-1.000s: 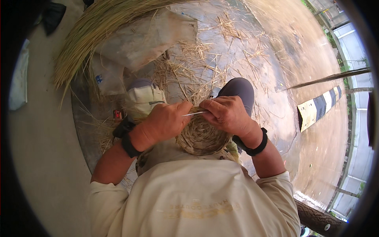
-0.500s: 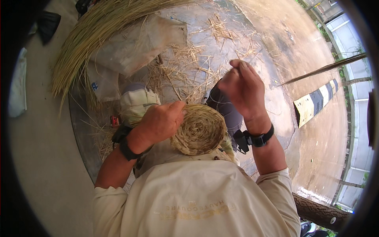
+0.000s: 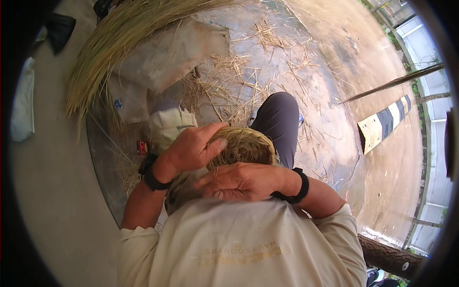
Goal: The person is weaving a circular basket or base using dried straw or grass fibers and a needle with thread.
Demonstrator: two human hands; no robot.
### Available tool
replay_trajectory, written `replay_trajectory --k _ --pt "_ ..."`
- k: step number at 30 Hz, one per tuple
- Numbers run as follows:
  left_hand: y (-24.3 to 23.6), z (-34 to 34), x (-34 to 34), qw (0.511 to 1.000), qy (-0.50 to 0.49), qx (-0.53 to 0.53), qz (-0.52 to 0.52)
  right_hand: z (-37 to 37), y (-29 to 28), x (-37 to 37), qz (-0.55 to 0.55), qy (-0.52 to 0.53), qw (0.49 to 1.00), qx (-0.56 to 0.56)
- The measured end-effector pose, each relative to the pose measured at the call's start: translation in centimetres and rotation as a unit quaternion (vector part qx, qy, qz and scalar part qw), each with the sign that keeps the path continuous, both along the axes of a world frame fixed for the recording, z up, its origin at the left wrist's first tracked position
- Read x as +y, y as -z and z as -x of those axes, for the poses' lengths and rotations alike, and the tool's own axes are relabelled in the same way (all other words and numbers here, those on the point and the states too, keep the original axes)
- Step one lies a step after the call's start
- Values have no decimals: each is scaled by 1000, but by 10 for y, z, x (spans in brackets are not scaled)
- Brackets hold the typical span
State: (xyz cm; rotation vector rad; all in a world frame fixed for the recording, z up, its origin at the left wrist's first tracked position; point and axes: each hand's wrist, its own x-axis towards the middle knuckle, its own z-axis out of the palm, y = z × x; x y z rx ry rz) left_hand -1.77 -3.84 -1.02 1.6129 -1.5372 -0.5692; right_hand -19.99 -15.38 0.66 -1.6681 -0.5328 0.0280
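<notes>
A round woven straw basket [image 3: 251, 143] rests in my lap between my knees, its coiled inside partly showing. My left hand [image 3: 193, 147] is closed on the basket's left rim, with the thumb toward the inside. Across the near side of the basket lies my right hand [image 3: 241, 182], back of the hand up, covering that part of the rim. Its fingertips point left and are blurred, so whether they hold a strand cannot be made out. Both wrists wear black straps.
A large bundle of long straw [image 3: 103, 62] lies at the far left, beside a pale sack [image 3: 177, 52]. Loose straw bits [image 3: 224, 86] litter the ground mat ahead. A black-and-white striped barrier block [image 3: 385, 122] stands at the right, near a rope [image 3: 392, 85].
My right hand has come down and left from its raised spot at the right to the basket's near side. The basket looks tilted more; my left hand stays at its rim.
</notes>
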Motion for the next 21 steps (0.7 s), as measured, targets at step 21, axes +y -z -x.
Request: replay_trajectory --k 21 --pt "-24 -142 103 869 -447 -211 -41 262 1 -197 191 776 576 173"
